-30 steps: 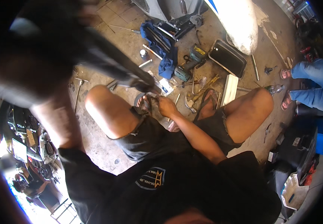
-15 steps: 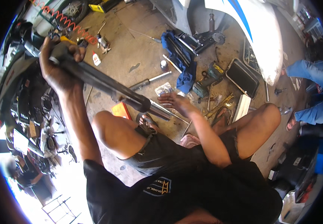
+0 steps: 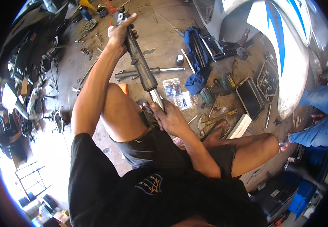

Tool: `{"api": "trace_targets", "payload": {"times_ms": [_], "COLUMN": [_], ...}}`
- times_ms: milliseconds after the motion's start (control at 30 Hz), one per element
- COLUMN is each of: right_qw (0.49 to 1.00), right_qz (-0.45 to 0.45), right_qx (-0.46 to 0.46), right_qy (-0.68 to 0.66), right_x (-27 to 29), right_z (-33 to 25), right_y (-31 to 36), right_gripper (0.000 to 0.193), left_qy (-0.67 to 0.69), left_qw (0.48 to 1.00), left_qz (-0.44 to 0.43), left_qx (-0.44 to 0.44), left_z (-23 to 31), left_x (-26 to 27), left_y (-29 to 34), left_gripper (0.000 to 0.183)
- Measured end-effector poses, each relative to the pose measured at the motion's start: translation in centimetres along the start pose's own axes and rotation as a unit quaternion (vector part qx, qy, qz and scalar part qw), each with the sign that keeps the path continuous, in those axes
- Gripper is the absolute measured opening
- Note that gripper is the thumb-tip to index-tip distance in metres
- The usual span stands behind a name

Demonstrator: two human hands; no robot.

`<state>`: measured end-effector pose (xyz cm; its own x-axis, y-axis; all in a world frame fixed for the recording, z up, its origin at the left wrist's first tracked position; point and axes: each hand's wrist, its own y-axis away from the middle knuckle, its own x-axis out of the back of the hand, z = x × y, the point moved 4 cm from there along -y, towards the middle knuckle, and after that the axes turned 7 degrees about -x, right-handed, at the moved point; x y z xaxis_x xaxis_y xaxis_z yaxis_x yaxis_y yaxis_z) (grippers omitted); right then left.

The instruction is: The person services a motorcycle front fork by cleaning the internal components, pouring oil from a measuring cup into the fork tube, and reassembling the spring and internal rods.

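Stained floor point(image 3: 160, 38) spreads below us, dark machine parts point(image 3: 27, 53) crowding its left edge. Above it we hold a fork leg point(image 3: 145, 73) aslant: our left hand point(image 3: 119, 36) clamps its dark body, our right hand point(image 3: 171, 120) its bright lower end. Another strut point(image 3: 156, 70) lies on the floor behind.
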<state>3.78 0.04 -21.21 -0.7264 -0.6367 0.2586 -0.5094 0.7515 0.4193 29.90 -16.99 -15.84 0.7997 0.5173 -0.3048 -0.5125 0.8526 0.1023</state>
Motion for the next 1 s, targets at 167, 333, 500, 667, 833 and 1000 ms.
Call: {"api": "trace_targets", "payload": {"times_ms": [167, 333, 500, 667, 833, 1000], "right_qw": [0.967, 0.732, 0.755, 0.996, 0.959, 0.963], "right_qz": [-0.073, -0.36, -0.338, 0.024, 0.197, 0.216], "right_qx": [-0.036, -0.163, -0.189, 0.038, 0.036, 0.081], "right_qy": [-0.243, -0.554, -0.528, -0.081, 0.202, 0.141], "right_x": [-2.7, -3.0, -2.4, 0.8, 3.4, 5.3], "right_z": [0.0, -1.6, -1.3, -2.9, -4.5, -5.1], "right_y": [-0.2, 3.2, 5.3, 8.8, 10.7, 9.0], "right_gripper": [0.054, 0.039, 0.042, 0.043, 0.038, 0.049], "left_qy": [-0.051, 0.114, 0.063, 0.111, 0.124, 0.199], "left_qw": [0.998, 0.993, 0.997, 0.993, 0.991, 0.974], "left_qz": [0.015, -0.035, -0.012, -0.044, -0.027, -0.1], "left_qx": [0.031, 0.004, 0.03, -0.003, -0.028, -0.041], "left_z": [0.2, 1.9, 0.8, 2.9, 4.0, 3.9], "left_x": [0.4, 3.8, 3.3, -0.9, -4.4, -7.8], "left_y": [-1.0, -3.4, -2.3, 1.9, 7.2, 10.1], "left_gripper": [0.03, 0.016, 0.016, 0.015, 0.014, 0.011]}}
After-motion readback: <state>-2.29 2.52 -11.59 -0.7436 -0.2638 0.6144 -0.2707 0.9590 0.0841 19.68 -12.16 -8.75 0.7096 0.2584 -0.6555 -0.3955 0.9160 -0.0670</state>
